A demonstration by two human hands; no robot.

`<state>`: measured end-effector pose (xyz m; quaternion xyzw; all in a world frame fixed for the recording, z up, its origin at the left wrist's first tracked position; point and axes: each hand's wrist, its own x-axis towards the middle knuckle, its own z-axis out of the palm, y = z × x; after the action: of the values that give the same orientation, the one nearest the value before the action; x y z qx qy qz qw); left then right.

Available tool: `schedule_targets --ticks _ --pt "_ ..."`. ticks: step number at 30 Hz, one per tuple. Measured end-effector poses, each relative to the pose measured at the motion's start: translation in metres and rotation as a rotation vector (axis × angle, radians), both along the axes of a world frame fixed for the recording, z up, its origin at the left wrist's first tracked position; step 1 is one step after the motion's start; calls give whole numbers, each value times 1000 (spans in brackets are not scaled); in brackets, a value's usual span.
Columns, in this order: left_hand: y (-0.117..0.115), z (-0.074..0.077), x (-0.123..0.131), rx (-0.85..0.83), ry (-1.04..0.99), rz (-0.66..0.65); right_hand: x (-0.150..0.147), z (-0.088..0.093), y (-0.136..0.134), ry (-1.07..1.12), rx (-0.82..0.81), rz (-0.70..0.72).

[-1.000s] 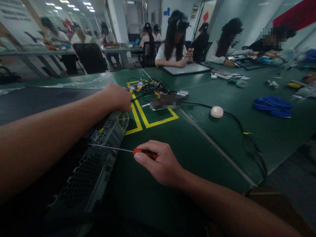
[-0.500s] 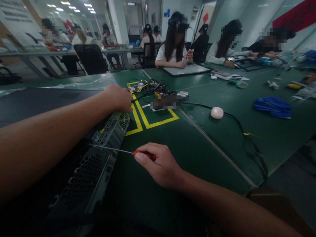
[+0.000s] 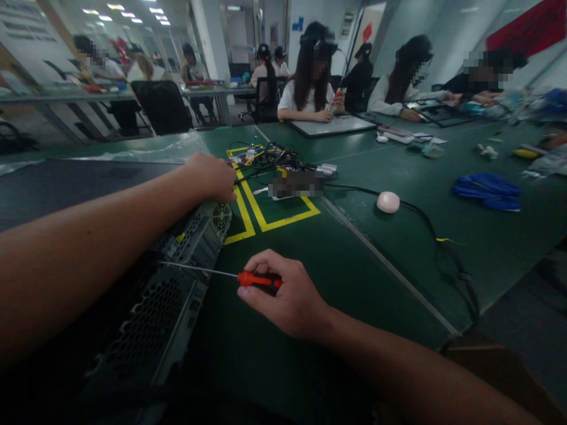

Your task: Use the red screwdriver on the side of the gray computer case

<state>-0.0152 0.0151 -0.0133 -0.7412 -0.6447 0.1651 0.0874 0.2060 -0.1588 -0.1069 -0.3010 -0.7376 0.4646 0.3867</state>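
Observation:
A dark computer case (image 3: 133, 330) lies at the left with its vented metal back panel turned toward the right. My left hand (image 3: 215, 177) is closed over the far upper corner of the case, its fingertips mostly hidden. My right hand (image 3: 286, 292) grips the red and black handle of a screwdriver (image 3: 259, 280); the thumb and index finger are spread a little around it. The long thin shaft points left, and its tip reaches the back of the case near the slot covers. A round fan grille (image 3: 221, 216) shows just below my left hand.
Beyond the case lie a bundle of cables (image 3: 283, 158) and yellow tape lines (image 3: 287, 222) on the green table (image 3: 354, 283). A pale rounded object (image 3: 388, 202) rests by a black cord, with a blue folded item (image 3: 487, 191) farther right. Several people sit across the table.
My right thumb has moved down and my fingers have loosened around the screwdriver handle, showing more of it. The left hand stays on the case.

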Motion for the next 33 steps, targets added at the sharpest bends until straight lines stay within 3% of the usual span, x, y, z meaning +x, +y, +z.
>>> schedule_targets --ticks 15,24,33 --pt "-10 8 10 -15 124 -2 0 1 0 -19 -18 -18" --pt "-6 6 6 -17 10 14 1 1 1 -20 -6 -13" --pt "-7 5 7 -12 50 -3 3 4 2 -15 -6 -33"
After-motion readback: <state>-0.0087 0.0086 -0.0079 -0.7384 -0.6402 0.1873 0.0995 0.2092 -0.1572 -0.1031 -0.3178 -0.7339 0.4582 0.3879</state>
